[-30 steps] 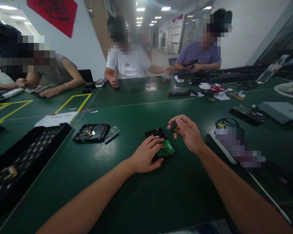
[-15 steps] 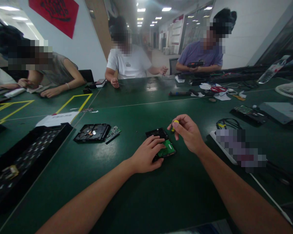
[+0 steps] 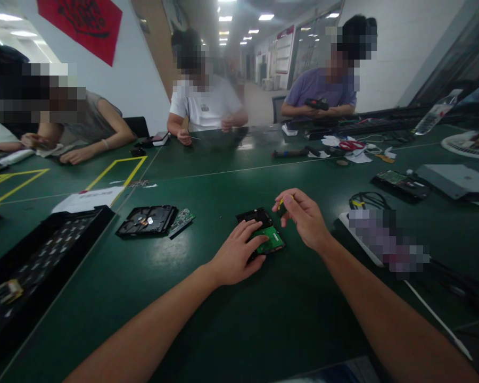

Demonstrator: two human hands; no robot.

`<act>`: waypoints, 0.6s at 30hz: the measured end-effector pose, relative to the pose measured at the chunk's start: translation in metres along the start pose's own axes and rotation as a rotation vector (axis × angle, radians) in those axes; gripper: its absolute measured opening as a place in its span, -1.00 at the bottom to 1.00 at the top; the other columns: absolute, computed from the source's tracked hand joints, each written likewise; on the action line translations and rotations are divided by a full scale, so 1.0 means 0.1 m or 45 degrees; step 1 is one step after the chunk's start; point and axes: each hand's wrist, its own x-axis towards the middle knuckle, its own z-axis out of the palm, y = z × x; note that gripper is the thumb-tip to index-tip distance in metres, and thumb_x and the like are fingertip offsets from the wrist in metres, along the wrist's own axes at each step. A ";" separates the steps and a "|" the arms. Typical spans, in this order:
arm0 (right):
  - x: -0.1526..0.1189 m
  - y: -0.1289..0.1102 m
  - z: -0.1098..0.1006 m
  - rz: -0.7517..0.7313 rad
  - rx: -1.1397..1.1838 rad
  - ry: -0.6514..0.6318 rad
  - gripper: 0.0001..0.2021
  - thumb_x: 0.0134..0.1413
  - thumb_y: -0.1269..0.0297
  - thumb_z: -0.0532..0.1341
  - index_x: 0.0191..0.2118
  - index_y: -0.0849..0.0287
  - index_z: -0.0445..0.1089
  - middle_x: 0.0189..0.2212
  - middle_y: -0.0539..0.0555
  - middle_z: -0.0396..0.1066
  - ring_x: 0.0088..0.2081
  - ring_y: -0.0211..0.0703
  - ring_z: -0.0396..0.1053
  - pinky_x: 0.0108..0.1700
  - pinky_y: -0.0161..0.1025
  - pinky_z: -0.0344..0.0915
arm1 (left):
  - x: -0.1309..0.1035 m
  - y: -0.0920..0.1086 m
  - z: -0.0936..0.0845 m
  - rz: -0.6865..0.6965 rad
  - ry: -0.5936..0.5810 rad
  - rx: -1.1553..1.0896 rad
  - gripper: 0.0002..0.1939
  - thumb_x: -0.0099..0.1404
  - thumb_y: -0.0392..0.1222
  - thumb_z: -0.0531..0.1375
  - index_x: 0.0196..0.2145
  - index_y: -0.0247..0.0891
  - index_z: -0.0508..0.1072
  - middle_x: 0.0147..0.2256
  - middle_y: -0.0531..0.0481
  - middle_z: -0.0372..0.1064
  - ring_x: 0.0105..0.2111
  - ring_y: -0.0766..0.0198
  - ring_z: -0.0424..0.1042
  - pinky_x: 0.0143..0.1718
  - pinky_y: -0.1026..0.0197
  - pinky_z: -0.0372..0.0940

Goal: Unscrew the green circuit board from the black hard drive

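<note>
A hard drive (image 3: 272, 239) with a green circuit board lies on the dark green table in front of me. My left hand (image 3: 235, 252) rests across its left side, fingers spread, the index fingertip on the board and the thumb by the near edge. Just right of the drive's far corner, my right hand (image 3: 303, 215) is closed in a pinch on a small yellow-and-black screwdriver (image 3: 286, 203). Its tip is hard to make out. To the left lies another hard drive (image 3: 147, 221), touching or close beside a loose circuit board (image 3: 182, 222).
A long black tray (image 3: 43, 266) stands at the left. On the right are a white pad-like object (image 3: 359, 239), a cable coil (image 3: 369, 201), another drive (image 3: 399, 185) and a grey box (image 3: 457, 178). Several people sit across the table; one holds a power tool (image 3: 317, 103).
My right hand has shifted slightly, and the screwdriver is now more hidden by the fingers. My left hand stays on the hard drive. The whole view has moved a little.
</note>
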 end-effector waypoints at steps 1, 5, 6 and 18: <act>0.00 0.00 0.00 0.002 -0.011 -0.004 -0.67 0.31 -0.09 0.32 -0.14 0.09 0.49 -0.32 0.04 0.51 -0.38 -0.24 0.43 -0.48 -0.35 0.39 | 0.00 0.00 0.00 -0.006 0.012 0.006 -0.51 0.44 -0.07 0.23 0.28 -0.17 0.37 0.41 -0.28 0.12 0.46 -0.18 0.07 0.47 -0.38 -0.03; 0.00 0.00 0.01 0.021 0.060 -0.027 -0.66 0.27 -0.06 0.37 -0.09 0.09 0.43 -0.28 0.05 0.56 -0.29 -0.18 0.51 -0.45 -0.33 0.45 | -0.01 0.01 0.00 -0.024 0.021 0.038 -0.51 0.42 -0.08 0.24 0.27 -0.12 0.40 0.40 -0.24 0.16 0.44 -0.20 0.09 0.47 -0.45 -0.14; 0.00 0.00 0.01 0.019 0.070 -0.014 -0.67 0.28 -0.06 0.36 -0.11 0.09 0.42 -0.27 0.06 0.56 -0.25 -0.15 0.53 -0.43 -0.32 0.47 | -0.01 0.02 -0.01 -0.030 0.025 0.046 -0.52 0.43 -0.08 0.24 0.26 -0.13 0.40 0.40 -0.26 0.16 0.44 -0.20 0.10 0.47 -0.46 -0.16; 0.01 -0.04 -0.01 -0.052 -0.123 0.038 -0.68 0.33 -0.09 0.30 -0.18 0.09 0.50 -0.33 0.03 0.52 -0.35 -0.22 0.44 -0.45 -0.33 0.34 | -0.01 -0.03 0.02 -0.024 -0.046 0.029 -0.51 0.47 -0.09 0.19 0.31 -0.19 0.34 0.46 -0.28 0.06 0.52 -0.16 -0.09 0.49 -0.42 -0.18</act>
